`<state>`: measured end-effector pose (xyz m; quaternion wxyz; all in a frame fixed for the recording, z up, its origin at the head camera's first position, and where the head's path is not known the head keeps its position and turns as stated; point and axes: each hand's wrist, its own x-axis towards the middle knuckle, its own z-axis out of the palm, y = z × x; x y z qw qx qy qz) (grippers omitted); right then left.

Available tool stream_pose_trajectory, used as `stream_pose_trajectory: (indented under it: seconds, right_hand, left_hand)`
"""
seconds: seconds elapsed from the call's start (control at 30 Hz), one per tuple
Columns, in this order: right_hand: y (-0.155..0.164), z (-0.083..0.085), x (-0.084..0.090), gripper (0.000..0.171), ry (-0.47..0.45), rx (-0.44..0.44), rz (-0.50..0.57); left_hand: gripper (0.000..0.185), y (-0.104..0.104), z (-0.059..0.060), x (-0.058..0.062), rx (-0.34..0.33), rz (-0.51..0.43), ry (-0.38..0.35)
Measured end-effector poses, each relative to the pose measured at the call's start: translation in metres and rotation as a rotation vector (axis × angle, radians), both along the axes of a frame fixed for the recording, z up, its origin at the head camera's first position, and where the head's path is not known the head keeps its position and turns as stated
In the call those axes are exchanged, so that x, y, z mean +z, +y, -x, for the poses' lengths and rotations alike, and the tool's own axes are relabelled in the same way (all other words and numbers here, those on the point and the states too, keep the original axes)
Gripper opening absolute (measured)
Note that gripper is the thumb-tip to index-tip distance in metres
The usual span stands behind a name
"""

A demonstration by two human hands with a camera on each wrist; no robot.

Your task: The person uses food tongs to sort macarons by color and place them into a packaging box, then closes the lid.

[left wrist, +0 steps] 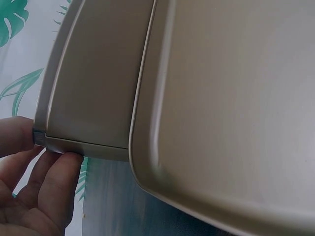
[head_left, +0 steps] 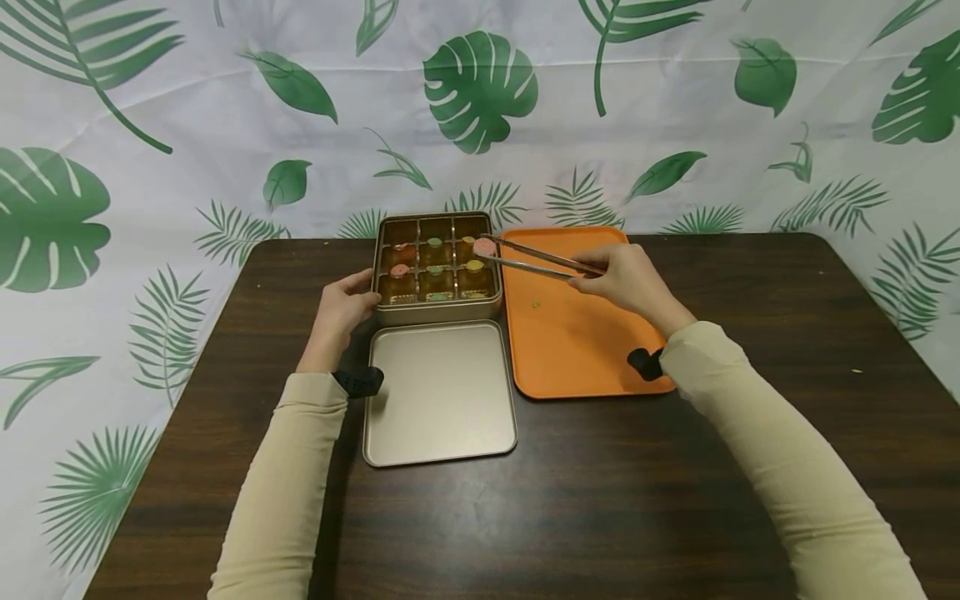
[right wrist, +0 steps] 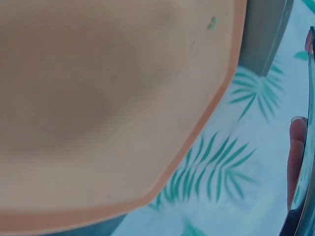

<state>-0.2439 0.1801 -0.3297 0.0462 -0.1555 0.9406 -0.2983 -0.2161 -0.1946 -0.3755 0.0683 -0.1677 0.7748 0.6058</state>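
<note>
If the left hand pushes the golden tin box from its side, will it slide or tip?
The tin box looks low and wide, so it would likely slide, not tip. Its metal walls seem stiff. The table looks smooth, so the box may slip easily; perhaps that is why the left hand rests against its corner.

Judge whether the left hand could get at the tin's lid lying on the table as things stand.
Probably yes: the left hand only steadies the tin box, and the lid lies flat beside its wrist with nothing on it.
</note>
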Motion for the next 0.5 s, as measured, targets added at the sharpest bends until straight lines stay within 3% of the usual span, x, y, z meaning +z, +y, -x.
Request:
stream_pose_trajectory:
  seconds: [0.2, 0.5]
  right_hand:
    - [-0.027, 0.002, -0.004, 0.041, 0.009, 0.053, 0.028]
    - [-0.065, -0.001, -0.007, 0.041, -0.038, 0.119, -0.038]
  left_hand:
    - [0.053, 0.001, 0.001, 0.001, 0.002, 0.006, -0.004]
    - [0.053, 0.001, 0.001, 0.001, 0.002, -0.002, -0.001]
